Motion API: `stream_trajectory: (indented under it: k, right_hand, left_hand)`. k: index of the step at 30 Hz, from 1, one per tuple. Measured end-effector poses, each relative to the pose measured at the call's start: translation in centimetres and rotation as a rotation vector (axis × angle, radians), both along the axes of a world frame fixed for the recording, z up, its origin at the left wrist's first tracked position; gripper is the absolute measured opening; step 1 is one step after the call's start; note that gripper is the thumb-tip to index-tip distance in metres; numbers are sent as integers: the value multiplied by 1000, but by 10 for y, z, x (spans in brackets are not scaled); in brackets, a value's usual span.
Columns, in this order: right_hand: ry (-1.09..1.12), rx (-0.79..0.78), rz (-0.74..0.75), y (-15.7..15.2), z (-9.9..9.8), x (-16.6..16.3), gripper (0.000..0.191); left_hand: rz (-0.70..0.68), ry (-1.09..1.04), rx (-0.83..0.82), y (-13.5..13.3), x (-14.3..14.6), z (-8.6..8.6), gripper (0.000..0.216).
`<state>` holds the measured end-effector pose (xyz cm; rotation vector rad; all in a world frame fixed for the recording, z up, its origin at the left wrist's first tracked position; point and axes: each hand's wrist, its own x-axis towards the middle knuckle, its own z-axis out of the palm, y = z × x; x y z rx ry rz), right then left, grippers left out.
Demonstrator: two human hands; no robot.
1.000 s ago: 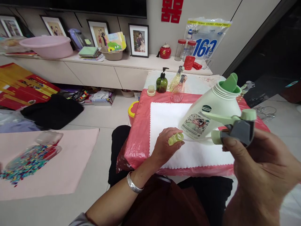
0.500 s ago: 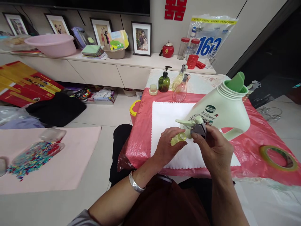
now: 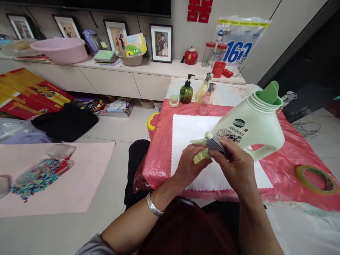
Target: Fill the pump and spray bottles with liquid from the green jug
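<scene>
Where: A low table under a red plastic cover (image 3: 156, 156), with a white cloth (image 3: 191, 131) spread on top; the person sits at its near edge.
Left hand: The left hand (image 3: 190, 164), a silver bangle (image 3: 154, 207) on its wrist, is closed around a small yellow-green bottle (image 3: 199, 157), held just above the near part of the cloth.
Right hand: The right hand (image 3: 235, 168) grips a grey-and-green spray head (image 3: 212, 143) with its fingers, pressing it to the small bottle's neck, trigger pointing left.
Behind the hands: A large pale green jug (image 3: 252, 124) stands on the cloth, close to the right hand, its mouth uncapped and a green spout showing.
Done so far: The spray head sits at the bottle's mouth. At the far end, two clear spray bottles (image 3: 204, 101) already carry their heads, beside a dark green pump bottle (image 3: 186, 94).
Left: It appears the head is not yet seated; the jug stands open.
Nearby: A roll of tape (image 3: 316, 179) lies at the right end; coloured beads (image 3: 37, 175) spill on a pink mat on the floor.
Hard to see: Fingers cover most of the small bottle, so its contents, the thread and any tube under the head cannot be made out.
</scene>
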<state>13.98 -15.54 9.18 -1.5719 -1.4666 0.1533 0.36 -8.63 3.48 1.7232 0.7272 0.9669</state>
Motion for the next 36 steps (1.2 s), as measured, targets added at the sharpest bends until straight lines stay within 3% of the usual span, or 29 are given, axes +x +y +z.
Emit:
stream_trajectory:
  k: [19,28,36]
  right_hand:
    - [-5,-78,64,18,2,2,21]
    - [-1,-3,-1,16,-5,-12,16]
    - [4,-15,-53,18,-7,-23,11]
  left_hand:
    - [9,-25,-76,4,0,-3,24]
    - [-2,-22,-195,4,-5,2,29]
    - [33,-249,-274,0,-11,-16,43]
